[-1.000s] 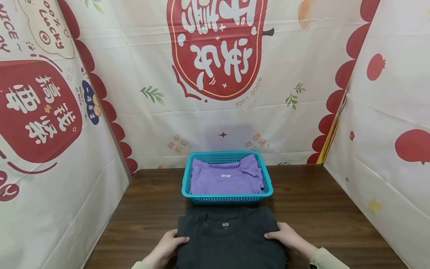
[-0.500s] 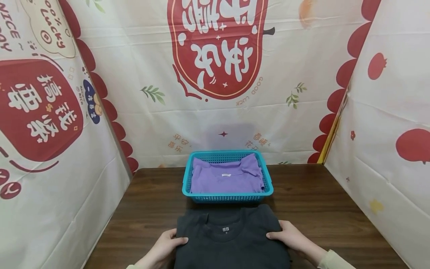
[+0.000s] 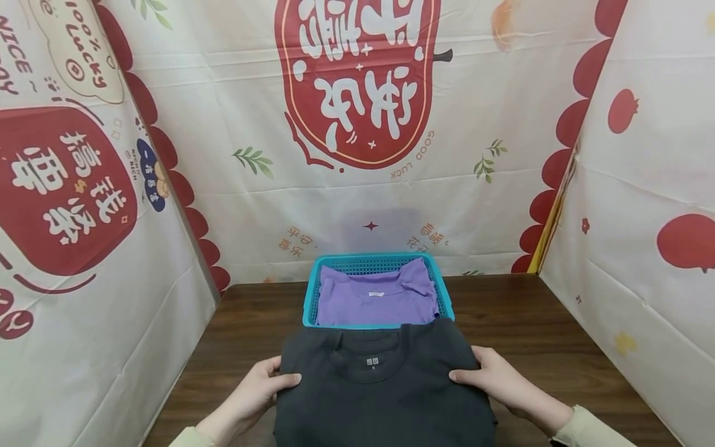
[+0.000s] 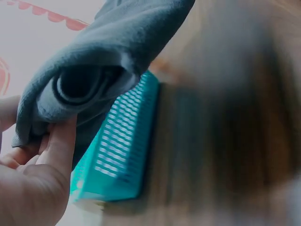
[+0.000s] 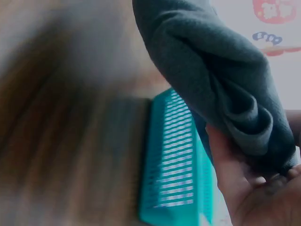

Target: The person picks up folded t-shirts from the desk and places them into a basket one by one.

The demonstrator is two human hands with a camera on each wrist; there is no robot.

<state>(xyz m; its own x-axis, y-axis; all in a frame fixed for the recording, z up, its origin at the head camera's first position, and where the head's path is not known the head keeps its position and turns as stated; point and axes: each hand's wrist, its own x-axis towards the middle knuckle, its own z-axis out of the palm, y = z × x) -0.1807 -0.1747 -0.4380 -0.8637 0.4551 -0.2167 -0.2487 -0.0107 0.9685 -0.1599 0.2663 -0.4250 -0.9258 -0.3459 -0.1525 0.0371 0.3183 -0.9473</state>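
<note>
A folded dark grey T-shirt is held between my two hands, its collar and small white label facing up. My left hand grips its left edge, thumb on top and fingers underneath. On the opposite edge my right hand grips in the same way. Both wrist views show the folded layers of the shirt lifted above the table. Just beyond it stands a turquoise plastic basket, whose front wall the shirt overlaps in the head view. Inside the basket lies a folded purple shirt.
The dark wooden table extends to both sides of the basket. Behind it hangs a printed white cloth, and similar cloth walls stand at the left and right.
Both hands have raised the dark grey T-shirt and brought it forward, so it now covers the basket's front wall in the head view. The basket and purple shirt have stayed put.
</note>
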